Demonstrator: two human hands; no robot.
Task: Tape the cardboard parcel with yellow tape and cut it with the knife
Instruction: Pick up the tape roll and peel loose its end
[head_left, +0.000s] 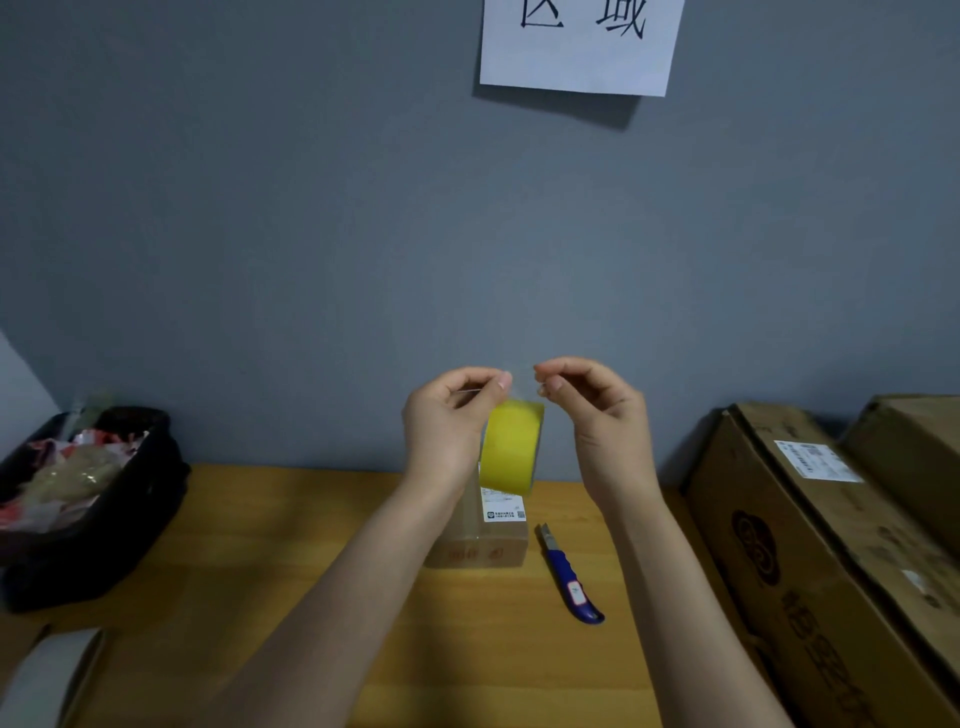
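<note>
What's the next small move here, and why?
Probably lower the peeled tape end onto the cardboard parcel. Both the left hand and right hand pinch it above the yellow tape roll; the knife lies untouched on the table.

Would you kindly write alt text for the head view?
Both hands, left hand and right hand, pinch the free end of a yellow tape roll above a cardboard parcel; a blue knife lies beside it.

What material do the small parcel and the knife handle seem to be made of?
Parcel: brown cardboard, matte, with a printed white label; a glossy strip suggests clear tape. Knife handle: probably blue plastic, smooth with a slight shine; the tip looks like grey metal.
</note>
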